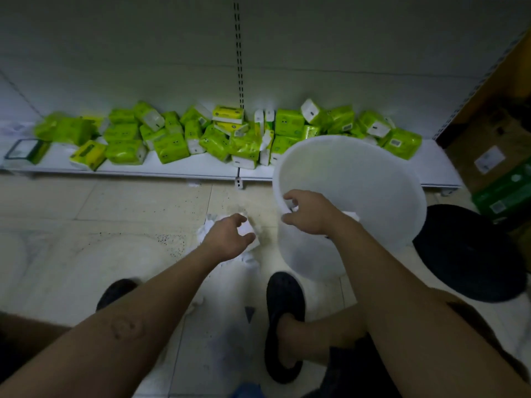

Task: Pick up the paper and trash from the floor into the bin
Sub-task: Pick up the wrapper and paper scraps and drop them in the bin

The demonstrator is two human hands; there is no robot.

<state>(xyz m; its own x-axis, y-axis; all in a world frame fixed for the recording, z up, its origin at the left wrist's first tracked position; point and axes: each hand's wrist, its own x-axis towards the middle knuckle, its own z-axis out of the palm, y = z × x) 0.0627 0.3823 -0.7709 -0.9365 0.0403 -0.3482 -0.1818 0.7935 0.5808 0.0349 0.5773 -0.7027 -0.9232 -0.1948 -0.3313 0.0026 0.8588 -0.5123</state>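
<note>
A person crouched over a pale tiled floor (120, 208), both bare arms reaching forward. The left hand (230, 239) was curled around a piece of crumpled white paper (247, 228), fingers closed over it just above a small heap of more white scraps (250, 261) lying on the tiles. The right hand (309, 212) gripped the near-left rim of a white plastic bin (373, 179), which was tilted with its mouth turned toward the camera; a bit of white paper showed between the fingers and the rim, though whether the hand held it could not be told. The bin stood just right of the paper heap. Black shoes (284, 305) flanked the scraps near the camera. Along the far side, a low white shelf (178, 168) carried a jumble of green tissue packs (172, 139). A round black object (471, 254) lay right of the bin.
</note>
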